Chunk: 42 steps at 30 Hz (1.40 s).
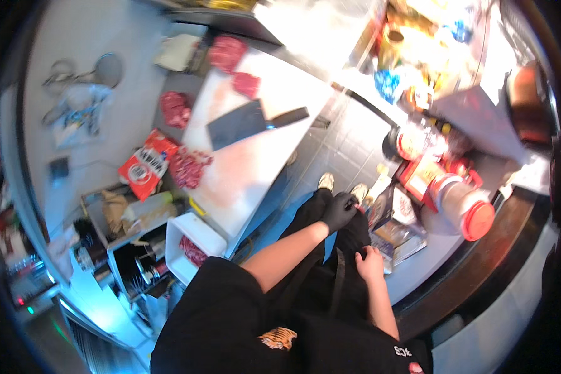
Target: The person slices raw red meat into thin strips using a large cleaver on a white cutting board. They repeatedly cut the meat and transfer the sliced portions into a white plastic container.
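My left hand (339, 212), in a black glove, is over my dark trousers with its fingers curled. Whether it holds something small and dark cannot be told. Bare, my right hand (370, 264) is at my right thigh, its fingers bent and partly hidden. To the left, a cleaver (237, 125) lies on a white cutting board (266, 163) stained pink. Raw meat pieces (246, 84) lie at the board's far end, and chopped meat (190, 170) is heaped at its left edge. A white plastic tub (177, 233) beside the near end contains more raw meat (193, 252).
A red and white packet (145, 166) lies left of the chopped meat. A round strainer (108, 70) is farther left. On the right counter (418, 273) stand a clear jar with a red lid (478, 220), a red container (418, 180) and packages. Tiled floor (329, 145) shows between the counters.
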Each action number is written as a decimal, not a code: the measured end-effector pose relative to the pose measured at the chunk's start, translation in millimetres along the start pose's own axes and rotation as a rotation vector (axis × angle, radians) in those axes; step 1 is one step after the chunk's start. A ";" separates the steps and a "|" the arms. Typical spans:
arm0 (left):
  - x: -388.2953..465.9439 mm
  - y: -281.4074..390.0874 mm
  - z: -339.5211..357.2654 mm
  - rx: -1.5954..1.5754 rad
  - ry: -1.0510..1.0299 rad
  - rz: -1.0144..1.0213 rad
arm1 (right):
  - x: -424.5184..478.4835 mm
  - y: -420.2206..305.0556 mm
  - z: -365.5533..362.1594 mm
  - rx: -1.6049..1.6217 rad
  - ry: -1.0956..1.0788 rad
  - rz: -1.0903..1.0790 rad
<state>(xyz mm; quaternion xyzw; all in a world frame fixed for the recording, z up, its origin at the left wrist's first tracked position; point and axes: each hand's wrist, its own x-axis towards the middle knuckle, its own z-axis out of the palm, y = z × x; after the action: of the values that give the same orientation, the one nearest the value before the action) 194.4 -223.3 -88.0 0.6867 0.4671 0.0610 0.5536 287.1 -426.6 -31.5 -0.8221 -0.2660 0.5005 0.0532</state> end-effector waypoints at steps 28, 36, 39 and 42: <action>114.7 45.3 -371.4 0.271 0.773 0.073 | 116.0 -312.5 -185.1 -0.800 0.249 -1.008; 202.6 80.8 -346.6 0.123 0.481 -0.449 | 88.8 -236.8 -272.3 -0.340 0.284 -0.776; 177.7 46.7 -346.1 -0.404 0.443 -0.335 | 104.0 -247.4 -265.1 -0.241 0.282 -0.844; 131.3 61.8 -314.2 -1.060 0.707 -0.261 | 131.7 -258.4 -247.0 -0.161 0.109 -0.757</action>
<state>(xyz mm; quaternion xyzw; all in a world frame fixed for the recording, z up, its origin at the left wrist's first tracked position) 114.1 93.9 24.8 0.1964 0.6072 0.4377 0.6334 445.2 -97.4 77.1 -0.6926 -0.5858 0.3787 0.1836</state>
